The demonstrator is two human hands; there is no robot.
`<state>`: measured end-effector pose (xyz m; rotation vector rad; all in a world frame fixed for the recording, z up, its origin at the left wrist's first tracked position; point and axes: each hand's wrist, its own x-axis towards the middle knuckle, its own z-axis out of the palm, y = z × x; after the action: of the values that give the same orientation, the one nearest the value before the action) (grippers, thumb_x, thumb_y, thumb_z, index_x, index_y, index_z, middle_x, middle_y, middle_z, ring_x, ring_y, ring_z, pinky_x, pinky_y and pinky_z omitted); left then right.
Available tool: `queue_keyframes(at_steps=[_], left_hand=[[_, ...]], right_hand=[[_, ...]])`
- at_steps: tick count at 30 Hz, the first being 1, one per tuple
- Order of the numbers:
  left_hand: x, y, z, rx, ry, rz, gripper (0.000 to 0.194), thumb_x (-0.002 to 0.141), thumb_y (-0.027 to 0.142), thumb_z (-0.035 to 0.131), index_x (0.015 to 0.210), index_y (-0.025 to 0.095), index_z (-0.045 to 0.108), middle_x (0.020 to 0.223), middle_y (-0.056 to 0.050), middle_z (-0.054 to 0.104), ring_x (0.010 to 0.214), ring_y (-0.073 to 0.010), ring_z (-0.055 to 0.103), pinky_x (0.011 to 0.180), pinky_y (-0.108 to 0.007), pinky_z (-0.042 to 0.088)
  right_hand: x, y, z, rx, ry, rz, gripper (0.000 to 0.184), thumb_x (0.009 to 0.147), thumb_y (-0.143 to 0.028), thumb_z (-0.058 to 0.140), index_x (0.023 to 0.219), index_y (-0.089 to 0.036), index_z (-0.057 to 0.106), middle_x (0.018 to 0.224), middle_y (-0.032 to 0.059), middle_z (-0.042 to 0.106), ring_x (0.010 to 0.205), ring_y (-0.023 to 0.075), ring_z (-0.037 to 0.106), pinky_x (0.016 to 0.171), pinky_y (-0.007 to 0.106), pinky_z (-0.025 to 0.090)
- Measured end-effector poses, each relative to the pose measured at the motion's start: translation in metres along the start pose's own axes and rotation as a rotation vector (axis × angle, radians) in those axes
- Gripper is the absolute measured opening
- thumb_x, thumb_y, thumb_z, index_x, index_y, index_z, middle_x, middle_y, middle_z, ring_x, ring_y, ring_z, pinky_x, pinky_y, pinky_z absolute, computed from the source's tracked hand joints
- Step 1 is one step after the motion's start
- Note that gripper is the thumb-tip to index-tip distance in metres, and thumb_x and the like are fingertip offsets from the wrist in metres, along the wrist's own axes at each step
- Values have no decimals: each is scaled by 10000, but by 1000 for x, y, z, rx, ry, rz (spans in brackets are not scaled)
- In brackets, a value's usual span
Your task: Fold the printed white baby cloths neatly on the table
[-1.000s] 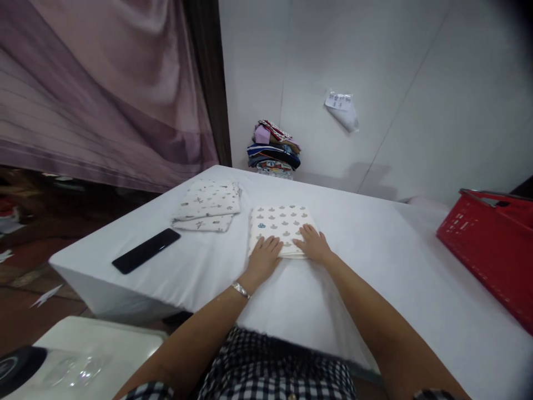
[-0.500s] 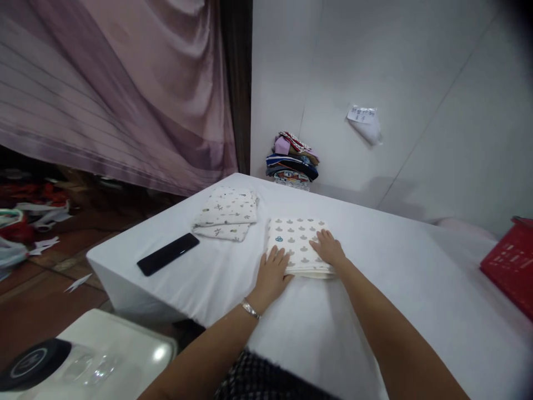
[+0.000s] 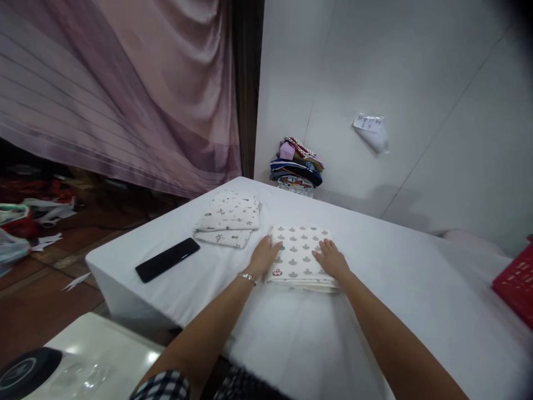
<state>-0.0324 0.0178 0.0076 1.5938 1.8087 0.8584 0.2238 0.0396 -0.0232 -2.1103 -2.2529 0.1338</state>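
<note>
A folded white cloth with grey printed shapes (image 3: 298, 255) lies flat on the white-covered table (image 3: 400, 272). My left hand (image 3: 263, 256) rests at its left edge, fingers reaching onto the fabric. On the cloth's right side lies my right hand (image 3: 332, 260), fingers spread flat over the print. Neither hand grips anything. Behind and to the left is a second folded cloth (image 3: 229, 218), white with small plant-like prints, apart from both hands.
A black phone (image 3: 167, 260) lies near the table's left edge. Folded coloured fabrics (image 3: 296, 166) are stacked by the wall. A red basket (image 3: 516, 283) stands at the right. Lower left is a white surface (image 3: 104, 347) with a black round object (image 3: 29, 369).
My left hand has moved from the cloth's front left corner up along its left edge, uncovering a red print. My right hand stays on the right side. The view has shifted slightly.
</note>
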Motion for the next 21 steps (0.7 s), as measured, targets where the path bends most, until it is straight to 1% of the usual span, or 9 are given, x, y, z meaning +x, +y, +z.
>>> queue_keyframes(at_steps=[2, 3, 6, 8, 10, 12, 14, 17, 21], left_hand=[[22, 3, 1, -32, -35, -129, 640, 817, 525, 519, 1297, 104, 471, 1340, -195, 525, 1222, -301, 517, 978, -375, 431], [32, 4, 2, -37, -37, -161, 638, 806, 530, 532, 1277, 102, 483, 1324, -202, 537, 1204, -305, 533, 953, -373, 449], [51, 8, 10, -32, -37, -187, 597, 773, 513, 576, 1197, 95, 531, 1232, -219, 600, 1117, -318, 596, 863, -377, 498], [58, 12, 14, -23, -47, -186, 540, 758, 465, 599, 1140, 86, 557, 1158, -224, 638, 1047, -323, 632, 814, -383, 515], [64, 16, 15, -22, -43, -144, 488, 758, 418, 600, 1133, 108, 558, 1153, -192, 647, 1043, -304, 634, 835, -376, 509], [68, 17, 15, 10, -10, -55, 468, 784, 396, 569, 1180, 150, 531, 1194, -147, 635, 1085, -281, 611, 889, -374, 485], [73, 15, 15, 81, 12, -11, 471, 810, 386, 532, 1226, 168, 500, 1215, -138, 623, 1114, -284, 592, 918, -393, 466], [79, 8, 17, 178, -11, -55, 523, 815, 381, 516, 1269, 126, 467, 1224, -187, 605, 1124, -320, 579, 912, -429, 460], [84, 4, 17, 221, -58, -81, 570, 822, 442, 501, 1282, 107, 457, 1249, -198, 585, 1134, -319, 571, 919, -417, 458]], right_hand=[[1, 0, -1, 27, -3, 12, 609, 932, -499, 324, 1454, -185, 313, 1556, 85, 189, 1435, 246, 124, 1084, 451, 296], [2, 1, -2, 55, -11, 19, 615, 929, -502, 332, 1454, -182, 316, 1558, 83, 183, 1436, 242, 119, 1089, 443, 290], [4, 7, -6, 164, -45, 26, 621, 927, -500, 340, 1448, -163, 337, 1557, 81, 186, 1436, 216, 125, 1115, 398, 254], [5, 10, -8, 213, -54, 20, 600, 936, -478, 332, 1438, -150, 359, 1551, 81, 208, 1433, 198, 144, 1129, 364, 229], [3, 10, -9, 218, -44, 12, 576, 942, -452, 332, 1430, -148, 372, 1546, 83, 224, 1431, 197, 154, 1129, 355, 230], [0, 5, -8, 185, -16, 9, 559, 946, -435, 332, 1429, -158, 368, 1547, 84, 224, 1431, 211, 149, 1116, 381, 254], [-2, -2, -6, 144, 3, 16, 545, 952, -432, 315, 1433, -178, 353, 1552, 82, 207, 1433, 224, 136, 1094, 419, 283], [-5, -9, -5, 115, -20, 39, 532, 960, -442, 286, 1441, -216, 325, 1562, 68, 177, 1434, 228, 120, 1072, 457, 303], [-4, -11, -11, 132, -59, 39, 521, 952, -435, 312, 1435, -239, 325, 1562, 72, 174, 1433, 233, 117, 1064, 476, 295]])
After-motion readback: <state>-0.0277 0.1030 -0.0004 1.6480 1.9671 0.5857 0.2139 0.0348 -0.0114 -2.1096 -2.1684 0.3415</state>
